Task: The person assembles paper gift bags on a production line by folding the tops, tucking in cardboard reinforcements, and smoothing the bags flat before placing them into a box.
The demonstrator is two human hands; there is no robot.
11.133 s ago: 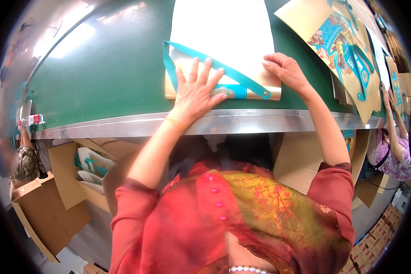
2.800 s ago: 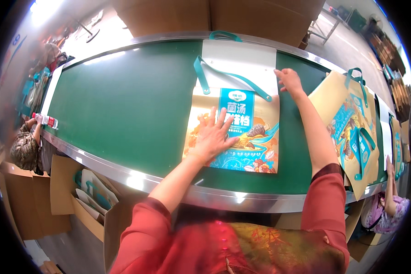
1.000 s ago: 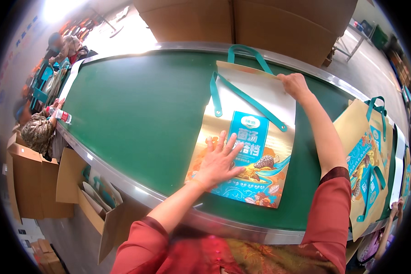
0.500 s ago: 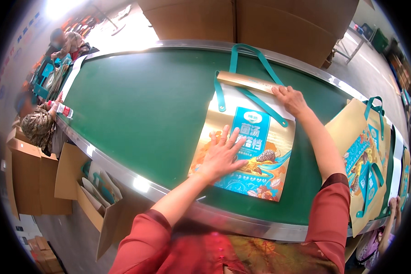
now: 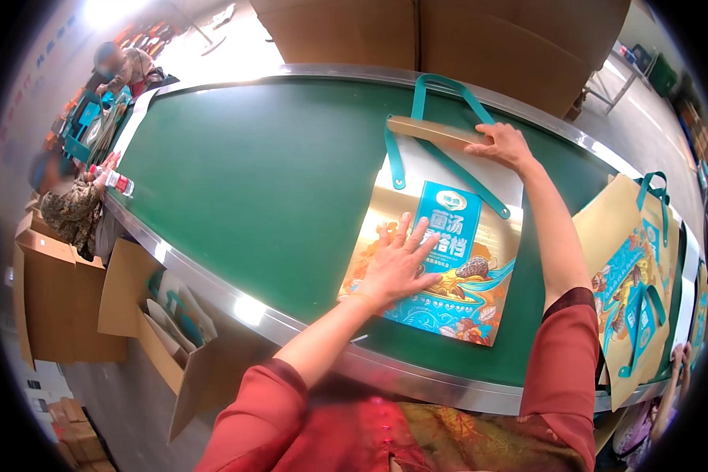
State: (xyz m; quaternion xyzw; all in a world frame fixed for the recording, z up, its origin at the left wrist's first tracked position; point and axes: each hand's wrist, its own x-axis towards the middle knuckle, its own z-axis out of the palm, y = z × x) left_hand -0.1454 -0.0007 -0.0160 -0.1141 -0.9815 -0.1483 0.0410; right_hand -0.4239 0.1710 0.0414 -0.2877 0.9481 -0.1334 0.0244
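A flat gold paper gift bag [image 5: 468, 318] with a blue printed panel and teal strap handles lies on the green belt in front of me. My left hand [image 5: 401, 267] rests flat on its printed front, fingers spread. At the far end, the top edge is folded into a narrow gold flap [image 5: 429, 130], with the white inside showing below it. My right hand [image 5: 502, 145] has its fingers curled and thumb on the right end of this flap; motion smears that end slightly. One teal handle [image 5: 472, 93] loops beyond the flap; the other crosses beneath it.
More gold bags [image 5: 629, 275] lie at the right on the belt [image 5: 244, 181]. Open cartons [image 5: 145, 338] stand below its left edge, one holding bags. Two people sit at the far left, near a plastic bottle [image 5: 118, 182]. Another person's hands [image 5: 682, 355] show at lower right.
My right hand has moved slightly farther away at the flap's right end, and its fingers are more curled. My left hand stays on the bag. The whole view has shifted a little.
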